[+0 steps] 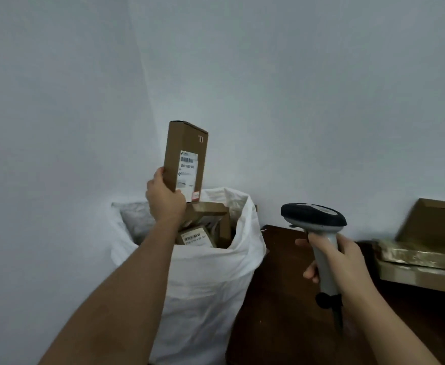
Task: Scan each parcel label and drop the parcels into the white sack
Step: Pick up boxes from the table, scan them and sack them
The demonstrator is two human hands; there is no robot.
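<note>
My left hand [164,198] grips the lower end of a slim brown cardboard parcel [185,143] and holds it upright above the mouth of the white sack [205,280]. Its white label with a barcode [187,175] faces me. Several brown parcels [203,227] lie inside the sack near its top. To the right, my right hand [340,262] grips the grey handle of a barcode scanner [312,214], whose dark head points left toward the sack. The scanner stays apart from the parcel.
The sack stands on the floor against a pale wall corner, beside a dark wooden table [282,299]. Several more cardboard parcels [421,248] are stacked at the table's right end. A grey padded bag [134,219] sits behind the sack on the left.
</note>
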